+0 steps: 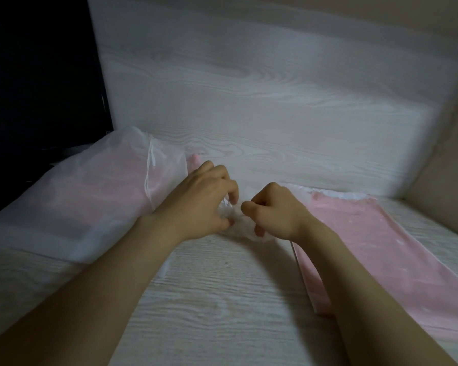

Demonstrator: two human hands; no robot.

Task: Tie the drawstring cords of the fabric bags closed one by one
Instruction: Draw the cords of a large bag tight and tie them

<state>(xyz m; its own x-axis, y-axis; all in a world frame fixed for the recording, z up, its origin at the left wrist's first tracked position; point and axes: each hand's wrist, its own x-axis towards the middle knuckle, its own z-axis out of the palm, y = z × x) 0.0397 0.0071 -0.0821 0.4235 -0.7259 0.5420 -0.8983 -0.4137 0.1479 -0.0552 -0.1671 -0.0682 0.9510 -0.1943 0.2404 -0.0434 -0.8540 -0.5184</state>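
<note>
My left hand (198,202) and right hand (273,210) meet over the middle of the bench (222,299), knuckles up and almost touching. Between them is the bunched neck (238,225) of the right bag (381,247), a sheer white bag with something flat and pink inside. It lies on the bench and runs away to my right.

My left grip is clamped on the bunched neck, with the fingers curled down into the white cloth and the thumb tucked under. My right grip is closed too. The thumb is pressed against the forefinger at the edge of the same gather, and the lower fingers dig into the cloth. I cannot tell whether a cord runs between that thumb and finger, because it is too fine and blurred to see.

The left bag (77,202), also sheer white over pink, lies flat beside my left wrist. Its cord (150,167) hangs loose down the top of the bag. A dark monitor (37,75) stands behind that bag. A pale wood-grain back panel (249,88) rises at the far edge of the bench.
</note>
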